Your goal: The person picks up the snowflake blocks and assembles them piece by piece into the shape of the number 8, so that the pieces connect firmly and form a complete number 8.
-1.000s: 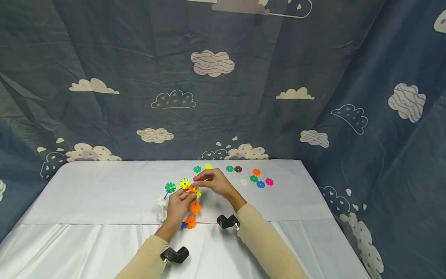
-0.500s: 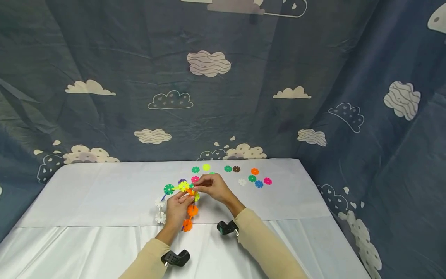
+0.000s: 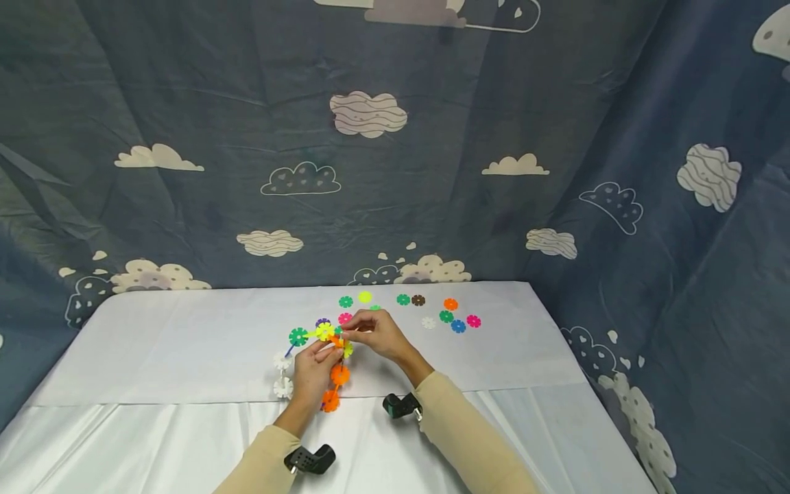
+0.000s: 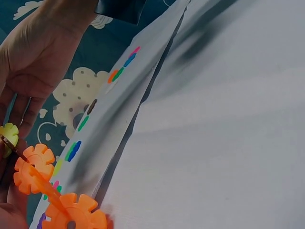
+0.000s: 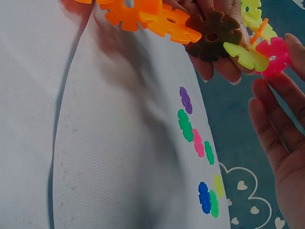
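A linked chain of flower-shaped plastic discs hangs between the two hands above the table. My left hand (image 3: pixel 313 374) grips the chain at its upper right part, fingers behind the brown disc (image 5: pixel 214 37) in the right wrist view. From there the chain runs on through orange discs (image 3: pixel 340 374), and white discs (image 3: pixel 283 387) and a green disc (image 3: pixel 298 337) hang at the left. My right hand (image 3: pixel 378 333) pinches a pink disc (image 5: pixel 274 56), which meets a yellow disc (image 5: pixel 249 58) of the chain. How deep their notches interlock cannot be made out.
Loose discs lie on the white table (image 3: pixel 154 343) beyond the hands: brown (image 3: pixel 418 300), orange (image 3: pixel 450 304), blue (image 3: pixel 458 326), pink (image 3: pixel 473 321), white (image 3: pixel 428 322) and several others. A dark cloud-print curtain (image 3: pixel 395 206) stands behind and at the right.
Both hands and the chain have come slightly lower and nearer. A pink and a purple loose disc behind them show more. The hands keep their hold, and the head view has shifted a little.
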